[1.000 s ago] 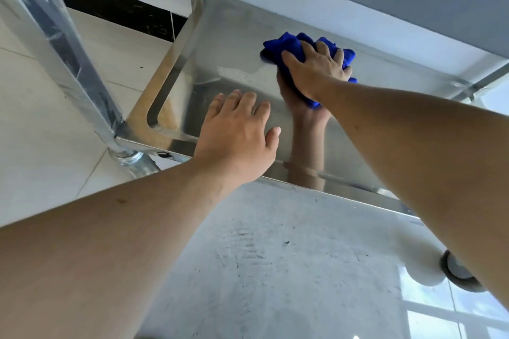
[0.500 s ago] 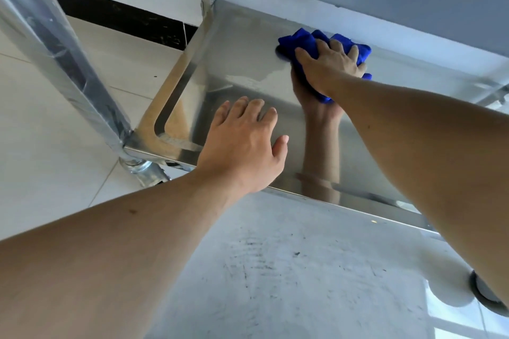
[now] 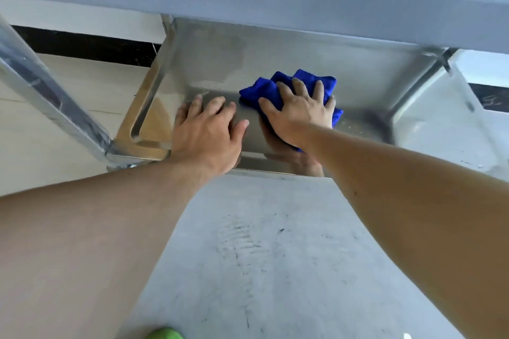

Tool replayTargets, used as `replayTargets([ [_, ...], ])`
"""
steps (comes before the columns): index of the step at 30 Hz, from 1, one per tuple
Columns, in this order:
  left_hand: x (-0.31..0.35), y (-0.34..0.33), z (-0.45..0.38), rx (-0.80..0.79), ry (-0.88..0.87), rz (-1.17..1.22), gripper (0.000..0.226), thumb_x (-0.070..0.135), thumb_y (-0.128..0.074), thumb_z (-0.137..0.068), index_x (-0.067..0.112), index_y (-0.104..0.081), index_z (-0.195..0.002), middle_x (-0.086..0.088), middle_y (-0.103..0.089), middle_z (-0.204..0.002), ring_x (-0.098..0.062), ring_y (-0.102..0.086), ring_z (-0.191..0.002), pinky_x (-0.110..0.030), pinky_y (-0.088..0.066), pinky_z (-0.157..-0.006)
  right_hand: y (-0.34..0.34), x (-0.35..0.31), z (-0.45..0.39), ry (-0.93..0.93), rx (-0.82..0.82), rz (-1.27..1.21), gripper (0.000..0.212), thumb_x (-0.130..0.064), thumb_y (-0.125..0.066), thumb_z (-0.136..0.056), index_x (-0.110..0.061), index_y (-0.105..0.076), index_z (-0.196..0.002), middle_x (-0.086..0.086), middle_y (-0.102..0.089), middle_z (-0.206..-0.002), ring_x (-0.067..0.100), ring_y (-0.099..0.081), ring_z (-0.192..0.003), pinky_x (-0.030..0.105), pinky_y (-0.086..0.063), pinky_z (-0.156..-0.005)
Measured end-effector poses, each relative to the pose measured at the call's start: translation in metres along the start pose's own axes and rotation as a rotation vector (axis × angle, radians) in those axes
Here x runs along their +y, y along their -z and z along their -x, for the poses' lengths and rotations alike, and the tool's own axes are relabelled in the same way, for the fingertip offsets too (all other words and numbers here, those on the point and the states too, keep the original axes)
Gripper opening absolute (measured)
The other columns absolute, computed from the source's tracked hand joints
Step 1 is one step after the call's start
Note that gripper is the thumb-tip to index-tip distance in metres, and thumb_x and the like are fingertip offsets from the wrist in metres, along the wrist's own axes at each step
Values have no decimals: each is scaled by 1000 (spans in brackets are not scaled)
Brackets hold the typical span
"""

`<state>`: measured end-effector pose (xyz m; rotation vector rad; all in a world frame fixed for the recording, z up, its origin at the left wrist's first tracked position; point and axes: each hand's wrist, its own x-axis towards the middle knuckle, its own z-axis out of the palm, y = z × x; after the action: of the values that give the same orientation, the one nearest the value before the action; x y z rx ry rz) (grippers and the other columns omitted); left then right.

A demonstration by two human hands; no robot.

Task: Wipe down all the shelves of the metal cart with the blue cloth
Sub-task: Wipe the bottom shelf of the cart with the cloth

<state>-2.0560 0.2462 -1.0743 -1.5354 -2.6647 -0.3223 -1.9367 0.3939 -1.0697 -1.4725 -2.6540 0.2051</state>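
Observation:
The metal cart's bottom shelf (image 3: 214, 63) is a shiny steel tray with a raised rim, seen from above under the upper shelf's edge (image 3: 275, 5). A crumpled blue cloth (image 3: 264, 89) lies on the tray near its middle. My right hand (image 3: 300, 110) presses flat on the cloth with fingers spread over it. My left hand (image 3: 206, 132) rests flat on the tray near its front rim, just left of the cloth, holding nothing. The steel mirrors my right hand and arm.
A slanted metal cart post (image 3: 49, 96) runs down to the front left corner of the shelf. Pale floor tiles (image 3: 55, 85) and a black wall strip (image 3: 82, 44) lie to the left. Grey scuffed floor (image 3: 261, 256) lies below, with something green (image 3: 165, 334) at the bottom edge.
My right hand has dragged the blue cloth from the back of the tray toward the front and middle. The view has tilted so more of the shelf's right side shows.

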Motion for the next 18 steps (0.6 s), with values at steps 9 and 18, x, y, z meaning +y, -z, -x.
replayTargets([
  [9, 24, 17, -20, -13, 88, -90, 49, 51, -33, -96, 19, -68, -105, -8, -63, -121, -32, -51, -116, -46, -36, -98, 9, 32, 101, -15, -41, -35, 69, -76, -15, -89, -42, -29, -148, -5, -21, -163, 41, -1, -149, 62, -1, -117],
  [18, 108, 6, -40, -39, -75, 179, 38, 39, -40, -97, 14, -63, -114, -7, -63, -122, -30, -52, -115, -42, -42, -98, 13, 66, 98, -135, -41, -2, 70, -77, -17, -87, -46, -24, -150, -7, -17, -165, 38, 2, -151, 61, 0, -117],
])
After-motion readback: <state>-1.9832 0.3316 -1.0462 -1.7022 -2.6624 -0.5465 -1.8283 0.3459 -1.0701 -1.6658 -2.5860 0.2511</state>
